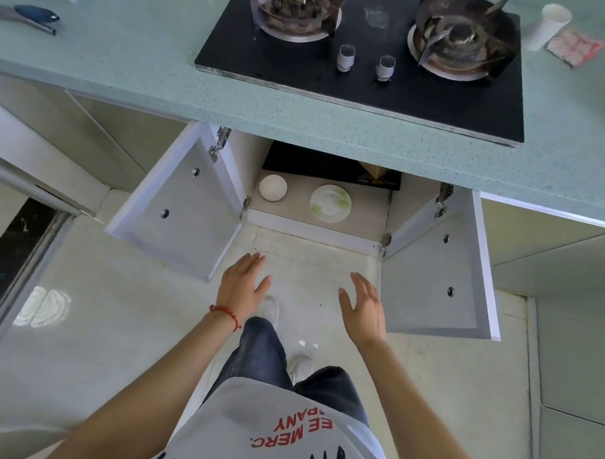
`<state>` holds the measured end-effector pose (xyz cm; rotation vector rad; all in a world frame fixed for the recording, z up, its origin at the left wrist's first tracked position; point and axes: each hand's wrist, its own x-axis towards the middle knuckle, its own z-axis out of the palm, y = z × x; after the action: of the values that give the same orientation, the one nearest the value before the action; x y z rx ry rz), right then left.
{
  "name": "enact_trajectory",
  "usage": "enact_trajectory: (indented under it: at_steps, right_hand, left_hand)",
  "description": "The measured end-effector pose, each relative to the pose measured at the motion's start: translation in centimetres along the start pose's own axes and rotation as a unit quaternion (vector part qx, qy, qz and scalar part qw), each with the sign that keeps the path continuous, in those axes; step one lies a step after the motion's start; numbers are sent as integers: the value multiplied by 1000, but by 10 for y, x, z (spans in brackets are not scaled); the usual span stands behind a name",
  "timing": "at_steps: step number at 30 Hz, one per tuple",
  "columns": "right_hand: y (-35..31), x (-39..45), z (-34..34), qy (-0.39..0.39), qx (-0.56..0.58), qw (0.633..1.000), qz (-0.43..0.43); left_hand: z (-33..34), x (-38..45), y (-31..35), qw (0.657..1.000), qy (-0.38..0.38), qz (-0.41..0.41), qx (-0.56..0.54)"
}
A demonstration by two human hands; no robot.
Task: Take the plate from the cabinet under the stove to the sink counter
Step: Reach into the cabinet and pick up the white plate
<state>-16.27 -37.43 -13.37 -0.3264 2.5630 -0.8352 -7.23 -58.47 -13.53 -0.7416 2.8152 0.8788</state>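
Note:
A white plate with green markings (330,203) lies on the floor of the open cabinet (295,208) under the black two-burner stove (368,77). To its left sits a round white bowl (273,188). Both cabinet doors stand wide open. My left hand (243,282) and my right hand (362,305) hover over the floor in front of the cabinet, fingers spread, holding nothing, well short of the plate.
The left door (178,204) and right door (437,268) flank the opening. A dark flat box (330,165) lies at the cabinet's back. The green counter (129,51) carries a blue-handled utensil (34,15), a white cup (550,26) and a packet (575,48).

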Motion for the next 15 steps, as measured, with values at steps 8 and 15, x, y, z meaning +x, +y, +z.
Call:
enact_trajectory:
  at_steps: [8, 15]
  right_hand:
    - [-14, 46, 9, -27, -66, 997, -5]
    - [-30, 100, 10, -21, -75, 996, 31]
  left_hand:
    - [2, 53, -3, 990, -78, 53, 103]
    - [-9, 119, -10, 981, -118, 81, 132]
